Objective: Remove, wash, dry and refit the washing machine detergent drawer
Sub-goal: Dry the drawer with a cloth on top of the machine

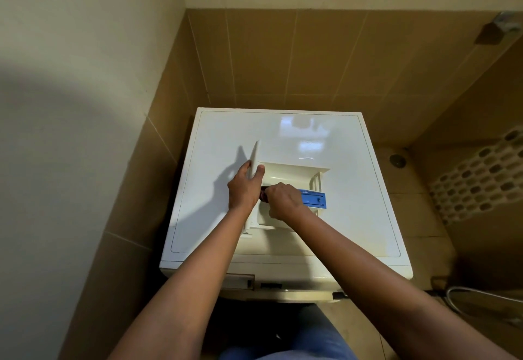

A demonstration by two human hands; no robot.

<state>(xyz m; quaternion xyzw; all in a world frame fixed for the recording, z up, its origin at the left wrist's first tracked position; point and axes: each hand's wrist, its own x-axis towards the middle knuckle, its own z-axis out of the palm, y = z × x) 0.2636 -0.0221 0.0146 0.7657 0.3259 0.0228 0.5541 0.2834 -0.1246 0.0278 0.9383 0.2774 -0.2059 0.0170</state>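
The detergent drawer (288,174), atop the washing machine (353,189), is clamped at its front panel (254,158) by the left hand (243,189) while a dark item (263,194) is gripped in the right hand (283,201) — seemingly wiping — so alignment with the empty slot (239,279) is called for next.

Cream-painted wall (70,48) at left and above, crossed by a broad soft shadow. Brown wall tiles (283,56) below, meeting in a corner. Tan tiled floor (418,209) at right, with a round drain (397,160), a white perforated mat (481,172) and a thin hose (481,293).
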